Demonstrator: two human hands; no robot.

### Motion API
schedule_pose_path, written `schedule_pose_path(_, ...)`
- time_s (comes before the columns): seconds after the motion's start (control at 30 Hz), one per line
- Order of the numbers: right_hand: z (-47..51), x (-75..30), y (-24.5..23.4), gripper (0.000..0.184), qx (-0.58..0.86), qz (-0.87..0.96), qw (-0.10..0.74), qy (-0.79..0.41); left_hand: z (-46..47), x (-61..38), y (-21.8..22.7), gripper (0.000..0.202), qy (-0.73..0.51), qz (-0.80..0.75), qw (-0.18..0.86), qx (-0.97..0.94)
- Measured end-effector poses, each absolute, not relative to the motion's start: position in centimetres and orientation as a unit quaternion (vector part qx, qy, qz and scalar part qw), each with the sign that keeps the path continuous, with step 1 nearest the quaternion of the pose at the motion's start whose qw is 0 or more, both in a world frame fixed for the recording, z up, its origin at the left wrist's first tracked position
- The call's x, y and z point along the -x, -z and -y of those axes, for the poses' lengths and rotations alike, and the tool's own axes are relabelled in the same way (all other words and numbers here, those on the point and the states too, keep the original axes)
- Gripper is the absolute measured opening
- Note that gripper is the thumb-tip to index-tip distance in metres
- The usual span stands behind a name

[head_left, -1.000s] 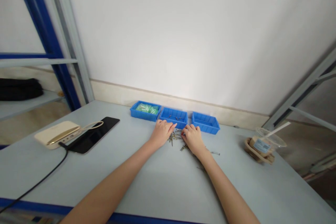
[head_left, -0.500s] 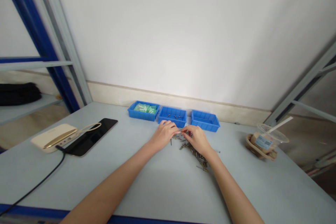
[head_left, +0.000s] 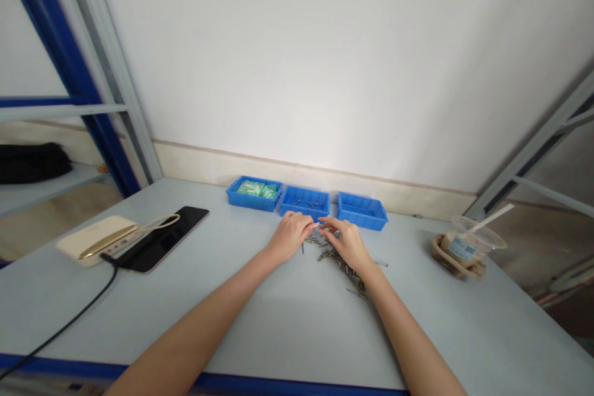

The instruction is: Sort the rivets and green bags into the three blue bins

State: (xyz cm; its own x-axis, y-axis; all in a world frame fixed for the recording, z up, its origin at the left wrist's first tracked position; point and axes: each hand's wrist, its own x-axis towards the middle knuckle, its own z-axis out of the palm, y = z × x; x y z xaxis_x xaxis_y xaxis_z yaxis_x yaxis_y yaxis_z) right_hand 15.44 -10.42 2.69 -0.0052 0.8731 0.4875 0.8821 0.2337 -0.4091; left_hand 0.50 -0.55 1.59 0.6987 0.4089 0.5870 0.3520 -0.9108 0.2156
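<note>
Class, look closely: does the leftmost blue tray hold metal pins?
No: the leftmost blue tray holds green packets, while metal pins lie in the middle tray and on the table.

Pretty plain mix of materials here. The desk [head_left: 232,328] has a smooth, matt, pale grey top, probably laminate. The loose pins [head_left: 341,266] are dull metal, some with a brassy tone. The three blue trays [head_left: 304,203] are moulded plastic with a slight sheen. The black tablet [head_left: 162,238] is the glossiest thing around, with a glassy, reflective face. The cream case [head_left: 95,241] looks like smooth plastic with a shiny gold strip. The clear plastic cup [head_left: 477,237] is thin and glossy, and the shelf frame [head_left: 60,55] looks like painted metal.
</note>
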Motion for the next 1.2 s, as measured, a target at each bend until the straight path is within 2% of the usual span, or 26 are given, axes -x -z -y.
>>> schedule_pose_path(0.1, 10.1, -15.4, -2.7, 0.020, 0.611, 0.743, 0.264, 0.064, 0.3, -0.3, -1.8, 0.041, -0.328, -0.218, 0.043, -0.918)
schedule_pose_path(0.2, 8.3, -15.8, -4.1, 0.024, 0.630, 0.742, 0.194, 0.119, -1.0, 0.6, -2.2, 0.047, -0.346, -0.238, 0.093, -0.903)
schedule_pose_path(0.33, 5.0, -16.3, -7.7, 0.027, 0.692, 0.689, 0.139, 0.166, -3.6, 2.3, -2.5, 0.050, -0.446, -0.317, 0.191, -0.815)
schedule_pose_path(0.43, 4.6, -15.8, -8.8, 0.030, 0.699, 0.671, 0.129, 0.210, -4.4, 2.9, -2.7, 0.051, -0.476, -0.341, 0.213, -0.782)
schedule_pose_path(0.53, 6.2, -14.7, -7.0, 0.034, 0.709, 0.662, 0.131, 0.204, -3.9, 2.6, -2.6, 0.051, -0.443, -0.312, 0.172, -0.822)
schedule_pose_path(0.63, 7.6, -14.0, -3.5, 0.025, 0.715, 0.680, 0.070, 0.150, -3.0, 1.9, -2.3, 0.049, -0.402, -0.280, 0.125, -0.863)
schedule_pose_path(0.77, 7.3, -13.5, -0.6, 0.020, 0.723, 0.671, 0.024, 0.163, -2.7, 1.4, -1.6, 0.047, -0.347, -0.280, 0.122, -0.887)
schedule_pose_path(0.97, 7.1, -12.6, -0.8, 0.018, 0.719, 0.671, 0.052, 0.173, -2.7, 1.5, -1.5, 0.044, -0.316, -0.292, 0.118, -0.895)
schedule_pose_path(1.1, 7.8, -13.1, -1.0, 0.012, 0.707, 0.686, 0.100, 0.137, -1.8, 1.1, -1.4, 0.018, -0.310, -0.220, 0.082, -0.921)
schedule_pose_path(1.2, 8.1, -13.9, -1.1, 0.013, 0.701, 0.687, 0.170, 0.088, -1.1, 0.7, -1.2, 0.013, -0.284, -0.157, 0.069, -0.943)
